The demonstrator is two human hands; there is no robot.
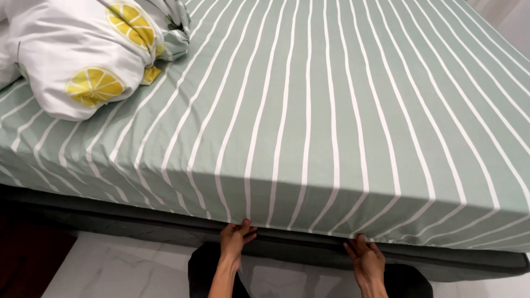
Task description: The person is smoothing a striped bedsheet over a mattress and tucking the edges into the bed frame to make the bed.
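A mattress fills most of the view, dressed in a fitted sheet (331, 110) of pale sage-green cotton-like cloth crossed by thin white stripes that run from the near edge toward the far side and fan slightly with the perspective. The cloth lies taut and almost free of wrinkles over the top, then bends sharply down the near side face, where the stripes kink at the corner line; that tightness suggests the hem is being drawn under the lower edge. Beneath it a dark grey-green bed base (138, 223) juts out a little, matte and padded-looking, standing on a pale marbled floor (121, 270). At the far left a bunched white duvet (72, 60) printed with yellow lemon slices rests soft and puffy on the sheet, pushed well away from the near edge, so the working stretch lies bare. Both hands meet the sheet's bottom edge, well apart from each other. The left hand (236, 238) has its fingers curled up and pinching the hem where sheet meets base. The right hand (365, 259) is flatter, fingers extended upward with the tips slipped just under or against the hem; whether it actually grips cloth I cannot tell.
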